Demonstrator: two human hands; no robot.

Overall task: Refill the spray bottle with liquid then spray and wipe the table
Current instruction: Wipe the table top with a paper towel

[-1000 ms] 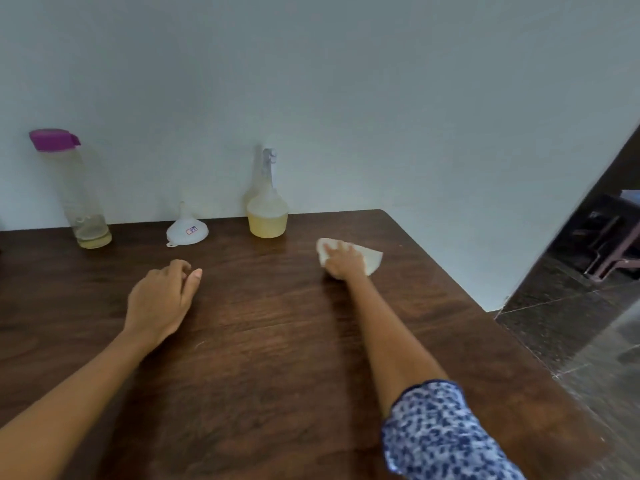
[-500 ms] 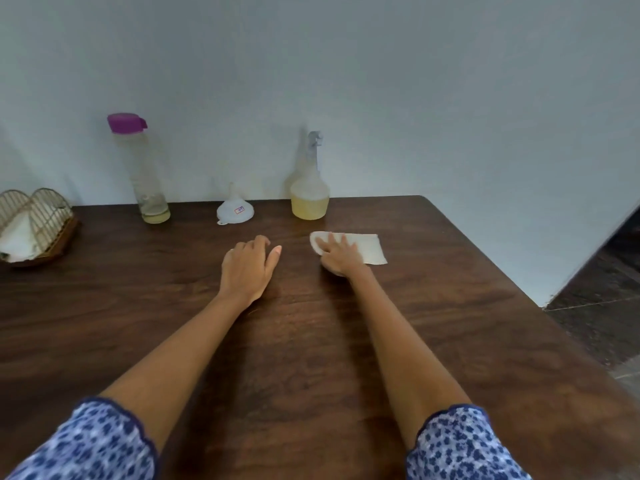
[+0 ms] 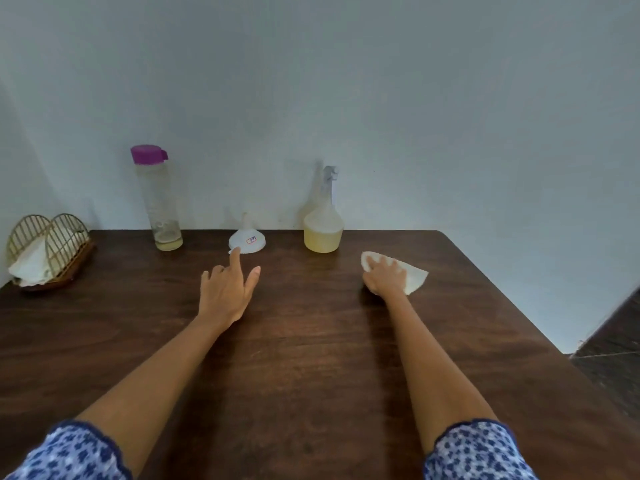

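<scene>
A clear spray bottle [image 3: 323,226] with yellowish liquid in its lower part stands at the back of the dark wooden table [image 3: 311,358], by the wall. My right hand [image 3: 384,277] presses a white cloth [image 3: 414,275] flat on the table, just right of and in front of the bottle. My left hand [image 3: 228,289] rests on the table with fingers spread, its index fingertip close to a white funnel [image 3: 247,240] that sits mouth down. A tall clear bottle [image 3: 157,199] with a purple cap, nearly empty, stands left of the funnel.
A wire napkin holder [image 3: 48,251] with white napkins sits at the far left edge. The table's right edge runs diagonally; beyond it is dark floor [image 3: 613,351]. A pale wall backs the table.
My right hand with the cloth has slid to the right, away from my left hand. My left hand has spread its fingers, index pointing toward the funnel. My head has turned left.
</scene>
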